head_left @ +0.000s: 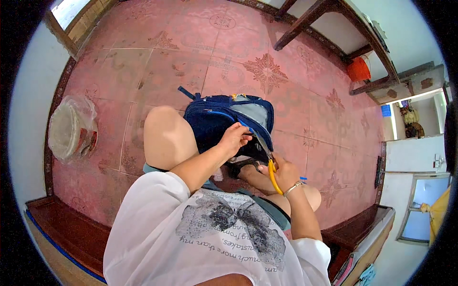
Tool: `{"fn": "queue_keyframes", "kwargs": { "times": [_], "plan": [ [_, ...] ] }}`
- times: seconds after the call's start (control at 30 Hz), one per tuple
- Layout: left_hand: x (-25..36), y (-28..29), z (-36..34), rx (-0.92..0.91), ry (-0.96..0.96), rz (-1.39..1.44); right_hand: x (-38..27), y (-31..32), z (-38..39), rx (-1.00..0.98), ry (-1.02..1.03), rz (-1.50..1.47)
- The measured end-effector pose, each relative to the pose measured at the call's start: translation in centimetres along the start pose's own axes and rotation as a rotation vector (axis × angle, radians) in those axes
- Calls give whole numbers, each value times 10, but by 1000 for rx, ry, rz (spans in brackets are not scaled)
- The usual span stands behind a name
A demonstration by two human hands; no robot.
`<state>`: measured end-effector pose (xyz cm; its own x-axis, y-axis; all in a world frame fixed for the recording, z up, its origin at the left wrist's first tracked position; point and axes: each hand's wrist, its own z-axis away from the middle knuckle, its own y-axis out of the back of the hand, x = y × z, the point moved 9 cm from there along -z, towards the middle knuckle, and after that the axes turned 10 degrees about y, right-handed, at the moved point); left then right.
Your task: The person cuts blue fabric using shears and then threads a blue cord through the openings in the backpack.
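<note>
A navy backpack with grey panels (210, 128) stands on the floor between my bare knees. My left hand (233, 140) pinches a bright blue strip (244, 125) at the bag's right side, fingers closed. Just to its right and lower, my right hand (284, 171) grips yellow-handled scissors (273, 180), their blades pointing up along the bag's edge. The exact meeting of blades and bag is too small to tell. A bracelet sits on my right wrist, and a small blue piece shows beside it.
Pink patterned tiles (324, 133) surround me. A plastic-wrapped white bucket (69, 126) stands at the left. A wooden frame (305, 26) and an orange bucket (358, 70) are at the upper right. Dark wooden ledges (76, 238) flank me below, and a doorway (417, 117) opens at the right.
</note>
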<state>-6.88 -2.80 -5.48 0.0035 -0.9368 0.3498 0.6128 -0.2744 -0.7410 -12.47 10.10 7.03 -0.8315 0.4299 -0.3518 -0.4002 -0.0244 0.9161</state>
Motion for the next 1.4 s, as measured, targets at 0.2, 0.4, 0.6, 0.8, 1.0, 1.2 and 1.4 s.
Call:
{"fn": "queue_keyframes", "kwargs": {
  "times": [0.2,0.4,0.6,0.8,1.0,1.2,1.4],
  "plan": [
    [1,-7,5,-21,-28,-73,-4,-2,-1,-5,64,-85],
    [55,-27,20,101,-237,-440,-4,3,-2,63,26,-501],
    [110,-91,34,-62,-466,-664,-19,6,6,5,-27,-1235],
    [124,-112,36,-124,-469,-905,-40,-5,19,-33,119,-1454],
    [65,-6,2,162,-181,-1018,-23,-67,18,-19,-115,-1656],
    [25,32,-6,214,-74,-825,-16,-117,15,-101,-325,-1613],
    [15,38,-11,239,-13,-744,-11,-135,10,-198,-397,-1558]
  ]
}}
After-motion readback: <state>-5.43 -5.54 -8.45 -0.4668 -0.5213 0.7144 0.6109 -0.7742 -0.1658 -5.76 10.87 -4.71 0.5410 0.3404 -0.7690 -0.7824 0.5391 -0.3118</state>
